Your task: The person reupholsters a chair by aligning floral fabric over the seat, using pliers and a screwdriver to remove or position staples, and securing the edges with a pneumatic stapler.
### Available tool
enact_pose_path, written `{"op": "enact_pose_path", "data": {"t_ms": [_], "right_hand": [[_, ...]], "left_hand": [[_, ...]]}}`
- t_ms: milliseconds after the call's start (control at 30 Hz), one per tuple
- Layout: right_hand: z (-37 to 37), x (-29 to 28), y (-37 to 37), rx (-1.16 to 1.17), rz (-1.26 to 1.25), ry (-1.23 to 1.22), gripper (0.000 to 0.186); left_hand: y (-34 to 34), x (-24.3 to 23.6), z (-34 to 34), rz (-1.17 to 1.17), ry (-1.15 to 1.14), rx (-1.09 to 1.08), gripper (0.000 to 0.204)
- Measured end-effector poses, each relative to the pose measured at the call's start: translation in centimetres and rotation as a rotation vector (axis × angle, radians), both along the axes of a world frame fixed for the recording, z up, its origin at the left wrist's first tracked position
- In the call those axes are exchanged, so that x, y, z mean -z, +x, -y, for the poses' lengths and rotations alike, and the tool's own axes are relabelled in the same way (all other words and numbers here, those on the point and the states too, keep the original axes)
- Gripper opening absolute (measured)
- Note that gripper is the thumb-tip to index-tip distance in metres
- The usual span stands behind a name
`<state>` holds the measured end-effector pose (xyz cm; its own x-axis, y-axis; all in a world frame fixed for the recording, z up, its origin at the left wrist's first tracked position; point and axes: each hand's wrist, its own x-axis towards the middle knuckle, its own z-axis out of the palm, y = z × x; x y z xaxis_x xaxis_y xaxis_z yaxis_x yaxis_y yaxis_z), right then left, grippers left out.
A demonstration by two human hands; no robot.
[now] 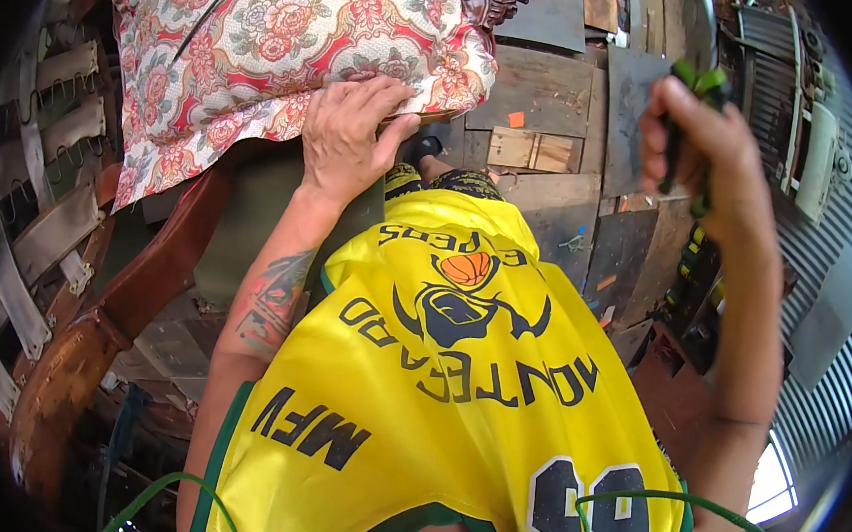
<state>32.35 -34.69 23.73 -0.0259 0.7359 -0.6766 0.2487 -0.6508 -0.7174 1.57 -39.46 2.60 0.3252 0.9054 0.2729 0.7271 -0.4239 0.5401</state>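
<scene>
plainly, left fingers (383,96) touch fabric (294,34), right fingers (656,144) grip a tool (708,81).

yellow sleeveless jersey (479,423), green trim (215,469), horned emblem (454,314), orange ball (465,268); black-yellow shorts (467,182); left forearm tattoo (275,300).

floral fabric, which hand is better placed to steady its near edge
Probably the left hand: it rests at the edge of the floral fabric. The right hand is away to the side, closed around a black-and-green tool, so seems less free.
</scene>
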Motion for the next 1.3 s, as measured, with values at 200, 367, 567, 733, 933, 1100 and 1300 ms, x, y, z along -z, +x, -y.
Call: {"op": "enact_pose_path", "data": {"t_ms": [200,367,567,733,933,1100,1300], "right_hand": [[10.3,12.3,5.0,0.206,0.042,-0.268,0.032],[17.1,19.4,10.5,0.042,0.329,-0.392,0.038],[23.1,23.8,16.0,-0.211,0.446,-0.543,0.042],[23.6,26.1,17.6,-0.287,0.492,-0.620,0.045],[22.6,28.9,18.0,-0.256,0.426,-0.524,0.046],[22.1,29.5,17.1,0.055,0.208,-0.597,0.041],[20.6,28.8,14.9,0.382,0.081,-0.657,0.039]], "left_hand": [[0.6,-1.1,-2.2,-0.019,-0.063,0.077,0.012],[0.9,-0.9,-5.0,-0.244,0.233,-0.011,0.009],[0.9,-0.8,-6.6,-0.190,0.214,-0.073,0.016],[0.6,-1.2,-4.9,-0.186,0.071,0.169,0.031],[2.3,-1.5,-6.3,-0.258,-0.129,-0.080,0.029],[2.3,-2.6,-7.9,-0.195,-0.391,-0.143,0.025],[2.7,-3.5,-7.9,-0.260,-0.388,-0.148,0.034]]}}
